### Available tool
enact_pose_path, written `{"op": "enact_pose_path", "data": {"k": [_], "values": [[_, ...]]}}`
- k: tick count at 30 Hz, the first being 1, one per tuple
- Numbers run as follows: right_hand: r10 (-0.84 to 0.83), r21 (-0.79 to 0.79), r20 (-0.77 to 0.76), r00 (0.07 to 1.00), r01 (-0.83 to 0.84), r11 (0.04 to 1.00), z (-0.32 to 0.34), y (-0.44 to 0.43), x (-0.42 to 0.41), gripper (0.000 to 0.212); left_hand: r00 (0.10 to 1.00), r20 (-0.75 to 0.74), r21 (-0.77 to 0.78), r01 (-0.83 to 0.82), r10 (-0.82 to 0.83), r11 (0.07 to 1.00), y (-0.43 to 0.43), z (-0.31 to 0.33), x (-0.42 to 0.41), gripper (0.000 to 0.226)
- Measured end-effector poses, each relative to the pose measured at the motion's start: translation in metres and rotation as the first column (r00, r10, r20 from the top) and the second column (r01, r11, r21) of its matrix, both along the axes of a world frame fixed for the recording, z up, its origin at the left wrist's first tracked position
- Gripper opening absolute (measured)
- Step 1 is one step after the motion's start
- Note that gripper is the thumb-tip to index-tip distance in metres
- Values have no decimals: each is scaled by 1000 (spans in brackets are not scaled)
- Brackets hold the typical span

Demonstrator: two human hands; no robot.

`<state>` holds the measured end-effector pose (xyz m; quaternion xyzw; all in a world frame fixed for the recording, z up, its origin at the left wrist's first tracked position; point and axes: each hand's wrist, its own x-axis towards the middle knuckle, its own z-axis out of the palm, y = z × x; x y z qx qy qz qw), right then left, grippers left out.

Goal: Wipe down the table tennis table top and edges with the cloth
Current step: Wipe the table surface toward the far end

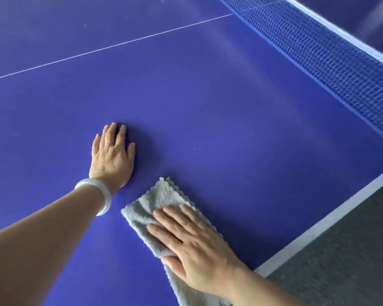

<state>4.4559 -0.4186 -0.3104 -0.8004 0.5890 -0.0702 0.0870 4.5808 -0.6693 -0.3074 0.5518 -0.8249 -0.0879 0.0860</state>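
Blue fills nearly the whole view: the counter (pixel 208 107), which is the table tennis top, stretches from near to far, with a thin white line (pixel 111 47) crossing it on the far left. Along the far right runs the blue net (pixel 329 58) with its white upper band. It closes the way on that side, so a wipe toward it would have to stop at its foot. Grey floor (pixel 341 250) shows at the near right, beyond the white edge stripe (pixel 318 226) of the counter. The cloth (pixel 157 199), grey and fluffy, lies folded on the counter in the near middle. The right hand (pixel 195 248) lies flat on it with straight, spread fingers and presses it down, I think so that the whole palm can push it over the surface. The left hand (pixel 113 155) rests flat and released on the bare counter, a little farther and to the left, holding nothing; probably it supports the leaning body. A pale bracelet (pixel 102 193) sits on the left wrist. Small pale specks (pixel 84 25) show on the far surface.
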Motion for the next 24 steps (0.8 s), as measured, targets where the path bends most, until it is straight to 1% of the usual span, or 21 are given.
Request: {"op": "enact_pose_path", "data": {"k": [2, 4, 5, 7, 8, 9, 10, 11, 12, 13, 14, 15, 16, 17, 18, 19, 20, 22, 24], "values": [[-81, 3, -83, 993, 81, 997, 2, -12, -53, 56, 999, -28, 8, -14, 15, 1000, 1, -1, -1, 54], [-241, 4, -151, 959, 244, 970, 5, -45, -104, 56, 999, -39, 9, -17, 17, 1000, 4, 1, -1, 52], [-345, 8, -177, 922, 352, 936, 7, -66, -122, 57, 999, -39, 6, -15, 15, 1000, 4, 2, -1, 51], [-574, 9, -205, 793, 588, 809, 9, -109, -130, 58, 999, -44, -1, -10, 10, 1000, 3, 4, 0, 49], [-676, 5, -178, 715, 688, 726, 9, -128, -120, 60, 999, -48, -5, -8, 8, 1000, 1, 5, 1, 49], [-745, 7, -140, 653, 753, 658, 9, -143, -102, 61, 999, -52, -5, -8, 8, 1000, 1, 5, 2, 49], [-755, 7, -109, 646, 760, 650, 6, -153, -77, 63, 999, -53, -4, -9, 9, 1000, 1, 4, 3, 49], [-704, -8, -68, 707, 705, 709, 3, -157, -47, 63, 999, -53, -7, -9, 8, 1000, 0, 4, 4, 49], [-589, -24, -34, 807, 589, 808, 2, -155, -17, 63, 999, -53, -12, -5, 5, 1000, -1, 4, 4, 50], [-421, -30, -17, 907, 420, 907, 1, -148, 7, 62, 999, -51, -16, -1, 0, 1000, -2, 4, 5, 51], [-247, -36, -22, 969, 246, 969, 0, -141, 18, 61, 999, -50, -18, 4, -5, 1000, -2, 4, 6, 54], [-109, -38, -29, 994, 108, 993, 0, -137, 14, 60, 999, -49, -19, 8, -9, 1000, -2, 4, 6, 57], [-29, -39, -30, 999, 28, 999, 1, -139, -4, 60, 999, -50, -21, 8, -9, 1000, -2, 4, 5, 59], [-29, -37, -35, 999, 27, 999, 1, -144, -31, 61, 999, -49, -26, 3, -5, 1000, -2, 4, 5, 59], [-96, -44, -47, 994, 94, 995, -1, -151, -62, 61, 999, -46, -35, -4, 2, 999, -2, 3, 4, 58], [-219, -64, -67, 973, 215, 974, -3, -161, -97, 60, 999, -45, -41, -11, 9, 999, -2, 2, 4, 58], [-381, -72, -90, 920, 376, 924, -4, -171, -134, 59, 999, -47, -44, -14, 12, 999, -2, 1, 3, 58], [-671, -36, -139, 729, 673, 739, 0, -187, -196, 60, 999, -46, -45, -13, 11, 999, -2, 0, 1, 59], [-822, 24, -125, 556, 830, 557, 4, -198, -209, 62, 999, -36, -44, -12, 11, 999, -2, -1, 1, 58]]}}
